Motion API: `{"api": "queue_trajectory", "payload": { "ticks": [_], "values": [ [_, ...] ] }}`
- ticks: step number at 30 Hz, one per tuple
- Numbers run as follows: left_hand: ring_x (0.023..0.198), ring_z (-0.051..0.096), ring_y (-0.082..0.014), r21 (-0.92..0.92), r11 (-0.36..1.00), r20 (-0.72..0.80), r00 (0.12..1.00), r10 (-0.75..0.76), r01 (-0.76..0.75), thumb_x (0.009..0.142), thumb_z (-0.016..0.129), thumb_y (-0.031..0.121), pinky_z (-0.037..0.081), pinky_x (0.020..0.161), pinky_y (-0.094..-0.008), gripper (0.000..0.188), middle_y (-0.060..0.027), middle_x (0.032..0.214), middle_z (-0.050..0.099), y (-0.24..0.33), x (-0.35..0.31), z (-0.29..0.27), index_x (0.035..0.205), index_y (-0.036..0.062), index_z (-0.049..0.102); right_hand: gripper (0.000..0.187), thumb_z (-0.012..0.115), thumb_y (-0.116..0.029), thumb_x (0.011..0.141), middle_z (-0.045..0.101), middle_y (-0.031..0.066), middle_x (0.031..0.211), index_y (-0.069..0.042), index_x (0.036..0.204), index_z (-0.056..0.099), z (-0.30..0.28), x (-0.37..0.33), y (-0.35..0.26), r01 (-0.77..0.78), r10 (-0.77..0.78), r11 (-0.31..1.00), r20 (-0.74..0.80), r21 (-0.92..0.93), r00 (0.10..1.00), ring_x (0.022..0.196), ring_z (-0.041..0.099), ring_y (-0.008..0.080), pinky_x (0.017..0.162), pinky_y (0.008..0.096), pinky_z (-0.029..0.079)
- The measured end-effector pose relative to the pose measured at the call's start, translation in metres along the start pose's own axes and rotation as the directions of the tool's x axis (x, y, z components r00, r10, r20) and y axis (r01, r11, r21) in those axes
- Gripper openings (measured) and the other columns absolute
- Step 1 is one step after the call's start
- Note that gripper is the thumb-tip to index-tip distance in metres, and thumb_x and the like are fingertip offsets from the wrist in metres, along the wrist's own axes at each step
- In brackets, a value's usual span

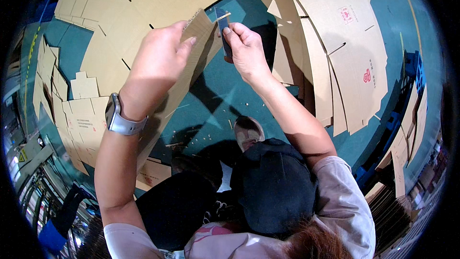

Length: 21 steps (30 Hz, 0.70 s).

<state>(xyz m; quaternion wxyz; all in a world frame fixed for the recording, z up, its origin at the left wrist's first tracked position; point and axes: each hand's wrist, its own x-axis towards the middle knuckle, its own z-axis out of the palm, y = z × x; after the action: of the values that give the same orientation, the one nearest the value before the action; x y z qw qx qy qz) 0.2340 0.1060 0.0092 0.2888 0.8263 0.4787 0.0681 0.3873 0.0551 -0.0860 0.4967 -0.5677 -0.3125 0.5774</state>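
My left hand (160, 52) is bent over the edge of a stack of flat cardboard blanks (201, 31), thumb on the side near the corrugated edges; its other fingertips are mostly hidden. My right hand (245, 50) is closed round a flat, dark, blade-like tool (224, 36), thumb pressed on its face. The tool stands nearly upright, just right of the stack's corner. A thin tan cardboard strip (223, 17) lies across its upper part. Whether the tool touches the stack I cannot tell.
More printed blanks lie in a pile (354, 52) at the right and in another (86, 120) at the left. Cardboard scraps (199, 139) litter the green floor (211, 100). Blue pallets (417, 72) stand at the far right. My shoe (248, 132) is below my hands.
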Motion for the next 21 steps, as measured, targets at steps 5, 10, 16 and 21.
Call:
{"api": "queue_trajectory", "payload": {
  "ticks": [5, 10, 16, 21],
  "values": [
    [0.078, 0.059, -0.0396, 0.007, 0.999, 0.002, 0.999, -0.041, 0.041, 0.086, 0.053, 0.015, 0.048, 0.071, -0.0424, 0.025, -0.0254, 0.081, 0.060, 0.003, -0.001, 0.001, 0.101, -0.0038, 0.058, 0.021, 0.048, -0.022, 0.094, 0.041, -0.0069, 0.059, -0.009, 0.082, 0.057, -0.004, -0.003, 0.007, 0.031, -0.031, 0.999, 0.022, -0.007, 0.999, 0.050, 0.038, 0.0021, 0.045, 0.0185, 0.035],
    [0.079, 0.059, -0.0395, 0.028, 0.998, 0.012, 0.998, -0.061, 0.060, 0.086, 0.053, 0.015, 0.048, 0.073, -0.0423, 0.025, -0.0251, 0.082, 0.061, 0.001, -0.001, 0.001, 0.102, -0.0035, 0.058, 0.020, 0.048, -0.021, 0.094, 0.040, -0.0072, 0.059, -0.008, 0.081, 0.056, 0.001, -0.011, 0.005, 0.003, -0.003, 1.000, 0.032, -0.016, 0.999, 0.050, 0.038, 0.0023, 0.044, 0.0183, 0.034],
    [0.081, 0.059, -0.0393, -0.010, 0.997, 0.019, 0.997, -0.076, 0.076, 0.086, 0.053, 0.015, 0.047, 0.074, -0.0417, 0.024, -0.0249, 0.084, 0.061, 0.004, 0.000, 0.000, 0.101, -0.0035, 0.057, 0.020, 0.047, -0.022, 0.094, 0.041, -0.0073, 0.060, -0.009, 0.082, 0.057, -0.003, -0.017, 0.011, 0.011, -0.012, 1.000, 0.075, 0.006, 0.997, 0.052, 0.039, 0.0024, 0.044, 0.0174, 0.034],
    [0.081, 0.059, -0.0393, -0.015, 0.997, 0.034, 0.997, -0.073, 0.074, 0.086, 0.053, 0.014, 0.047, 0.075, -0.0416, 0.025, -0.0251, 0.084, 0.060, 0.002, 0.000, -0.002, 0.102, -0.0036, 0.057, 0.019, 0.048, -0.023, 0.094, 0.042, -0.0068, 0.061, -0.010, 0.084, 0.058, -0.024, -0.016, -0.004, -0.059, 0.059, 0.998, -0.022, 0.012, 0.998, 0.053, 0.039, 0.0022, 0.046, 0.0165, 0.032]
  ]
}}
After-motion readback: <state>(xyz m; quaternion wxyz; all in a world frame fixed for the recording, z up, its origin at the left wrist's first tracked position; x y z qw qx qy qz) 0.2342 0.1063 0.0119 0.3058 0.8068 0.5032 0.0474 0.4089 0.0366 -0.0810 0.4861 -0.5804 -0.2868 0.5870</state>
